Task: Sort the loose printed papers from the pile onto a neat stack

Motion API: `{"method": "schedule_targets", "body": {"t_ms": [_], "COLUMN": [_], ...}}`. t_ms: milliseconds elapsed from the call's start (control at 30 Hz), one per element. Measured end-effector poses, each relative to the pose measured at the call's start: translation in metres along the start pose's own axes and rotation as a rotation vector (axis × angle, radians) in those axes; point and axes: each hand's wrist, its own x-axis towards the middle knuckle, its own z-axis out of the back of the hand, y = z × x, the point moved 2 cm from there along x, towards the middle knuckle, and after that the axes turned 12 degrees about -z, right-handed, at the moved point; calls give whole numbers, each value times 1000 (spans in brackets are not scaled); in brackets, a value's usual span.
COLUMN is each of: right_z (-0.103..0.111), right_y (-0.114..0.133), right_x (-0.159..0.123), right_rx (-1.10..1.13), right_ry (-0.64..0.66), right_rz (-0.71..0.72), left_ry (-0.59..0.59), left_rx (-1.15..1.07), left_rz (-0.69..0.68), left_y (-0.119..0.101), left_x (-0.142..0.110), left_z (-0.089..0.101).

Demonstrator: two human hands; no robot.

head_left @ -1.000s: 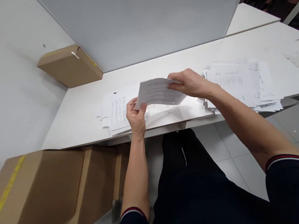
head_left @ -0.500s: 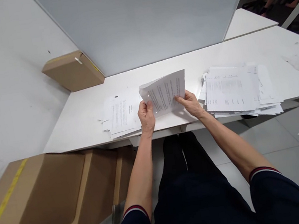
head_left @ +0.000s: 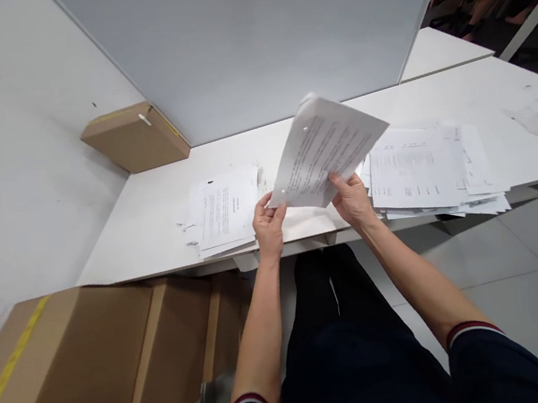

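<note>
Printed paper sheets (head_left: pixel 326 146) with punched holes along one edge are held up over the desk, tilted toward the upper right. My right hand (head_left: pixel 354 201) grips their lower edge, thumb on the printed face. At the lower left corner, my left hand (head_left: pixel 269 230) pinches the paper between thumb and fingers. To the left of my hands lies a pile of printed papers (head_left: pixel 227 211). A thicker, uneven stack of papers (head_left: pixel 413 170) is on the right, its upper left corner partly behind the held sheets.
The white desk (head_left: pixel 155 218) runs along a grey panel (head_left: pixel 255 42). A flat cardboard box (head_left: pixel 133 137) leans in its back left corner. Large cardboard boxes (head_left: pixel 95 362) with yellow tape stand below on the left. People's legs show in the background at upper right.
The held sheets have swung up and to the right, turning from nearly level to a steep tilt. My left hand has shifted to their lower corner; both hands still hold them.
</note>
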Motion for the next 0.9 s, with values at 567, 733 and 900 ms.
{"method": "schedule_targets", "body": {"t_ms": [567, 733, 900], "right_z": [76, 73, 82], "right_y": [37, 27, 10], "right_x": [-57, -69, -61], "right_rx": [-307, -523, -355], "right_ry": [423, 294, 161], "right_rz": [-457, -419, -552], "left_ry": [502, 614, 477], "left_rx": [279, 358, 453], "left_rz": [300, 427, 429], "left_y": [-26, -19, 0], "left_x": [14, 17, 16], "left_z": [30, 19, 27]}}
